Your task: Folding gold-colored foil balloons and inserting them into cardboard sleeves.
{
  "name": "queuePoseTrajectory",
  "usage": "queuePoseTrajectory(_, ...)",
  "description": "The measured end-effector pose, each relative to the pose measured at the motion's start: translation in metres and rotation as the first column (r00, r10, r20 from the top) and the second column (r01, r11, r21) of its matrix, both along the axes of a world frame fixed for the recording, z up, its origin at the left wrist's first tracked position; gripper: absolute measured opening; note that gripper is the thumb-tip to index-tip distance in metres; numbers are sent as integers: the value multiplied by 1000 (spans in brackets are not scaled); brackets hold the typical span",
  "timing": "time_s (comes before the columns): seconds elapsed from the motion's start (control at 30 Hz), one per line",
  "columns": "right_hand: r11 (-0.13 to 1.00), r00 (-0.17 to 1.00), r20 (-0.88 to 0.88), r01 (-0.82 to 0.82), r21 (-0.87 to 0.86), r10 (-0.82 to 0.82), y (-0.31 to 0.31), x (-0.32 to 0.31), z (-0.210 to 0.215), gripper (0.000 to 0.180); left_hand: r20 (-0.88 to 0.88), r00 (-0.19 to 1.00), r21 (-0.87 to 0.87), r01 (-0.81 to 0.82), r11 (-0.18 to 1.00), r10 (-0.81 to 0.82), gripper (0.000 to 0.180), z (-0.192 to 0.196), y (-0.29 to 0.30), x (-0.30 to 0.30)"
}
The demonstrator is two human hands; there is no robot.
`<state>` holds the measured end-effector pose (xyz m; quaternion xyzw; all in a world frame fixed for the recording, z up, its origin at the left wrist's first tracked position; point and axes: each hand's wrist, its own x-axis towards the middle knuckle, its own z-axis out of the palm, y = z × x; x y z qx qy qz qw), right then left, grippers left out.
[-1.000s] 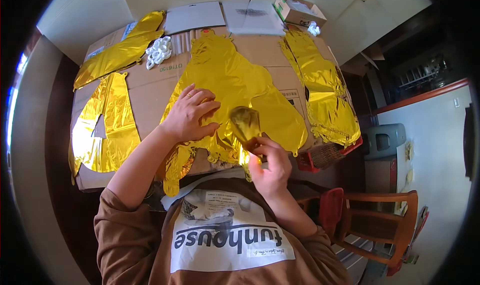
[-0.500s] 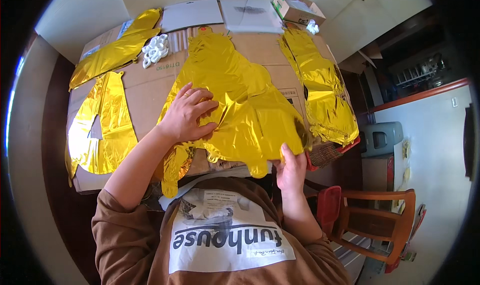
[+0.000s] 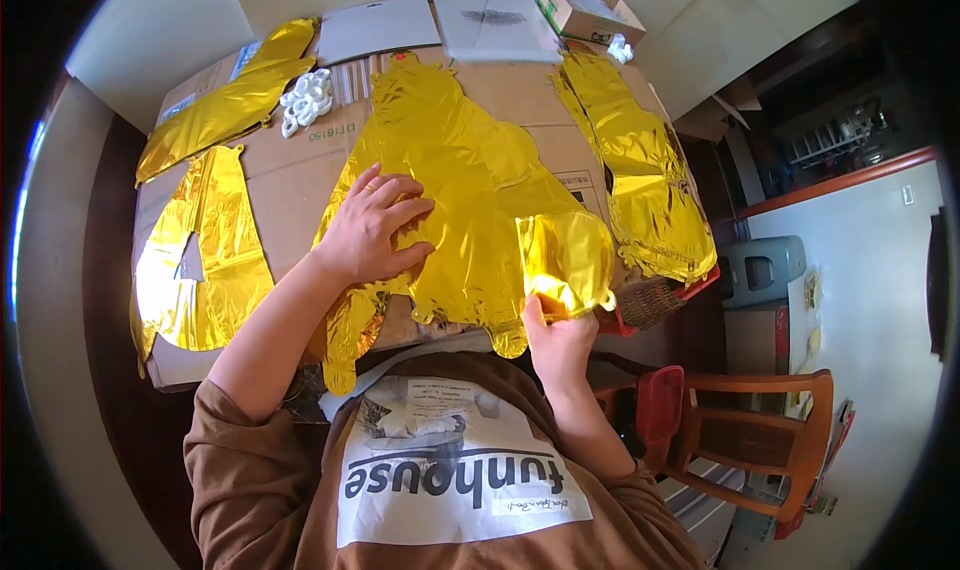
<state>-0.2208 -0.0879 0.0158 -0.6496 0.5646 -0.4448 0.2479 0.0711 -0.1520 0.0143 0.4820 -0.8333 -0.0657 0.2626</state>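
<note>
A large, flat gold foil balloon (image 3: 450,160) is spread over the cardboard in front of me, its near edge reaching the table edge by my body. My left hand (image 3: 372,232) rests on its left part, fingers spread and pressing lightly on the foil. At the near right, my right hand (image 3: 560,348) pinches the balloon's corner. That corner is folded inward into a shiny flap (image 3: 570,258) lying over the rest of the foil. A crumpled gold foil piece (image 3: 350,335) sits below my left wrist, partly hanging past the edge.
Other flat gold foil balloons lie around: an A-shaped one (image 3: 222,240) at left, a long one (image 3: 225,100) at far left, another (image 3: 650,180) at right. White rings (image 3: 306,102) sit in a bunch. An open box (image 3: 590,12) stands at the back; a wooden chair (image 3: 800,445) is at right.
My right hand has turned and moved slightly left, folding the balloon's right corner inward over itself. My left hand has stayed in place.
</note>
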Motion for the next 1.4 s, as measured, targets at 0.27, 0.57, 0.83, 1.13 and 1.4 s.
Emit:
queuePoseTrajectory(0.27, 999, 973, -230, -9, -36, 0, 4, 2, -11, 24, -6, 1000, -32, -6, 999, 5, 47, 1, 0, -1)
queuePoseTrajectory(0.57, 882, 875, -482, -267, -389, 52, 1, 14, -9, 29, 4, 1000, -41, -4, 999, 5, 47, 1, -1, -2)
queuePoseTrajectory(0.83, 859, 803, -458, -491, -146, 381, 6, 6, 14, 49, 11, 1000, -33, -9, 999, 10, 50, 0, 0, -1)
queuePoseTrajectory(1.13, 769, 713, -493, -627, -128, 499, -43, -31, 4, 38, 10, 1000, -40, -17, 999, 17, 47, 2, 0, -3)
queuePoseTrajectory(1.4, 713, 502, -699, -701, 18, 510, -62, -13, 2, 53, -1, 1000, -45, -16, 999, 16, 46, 5, 1, -4)
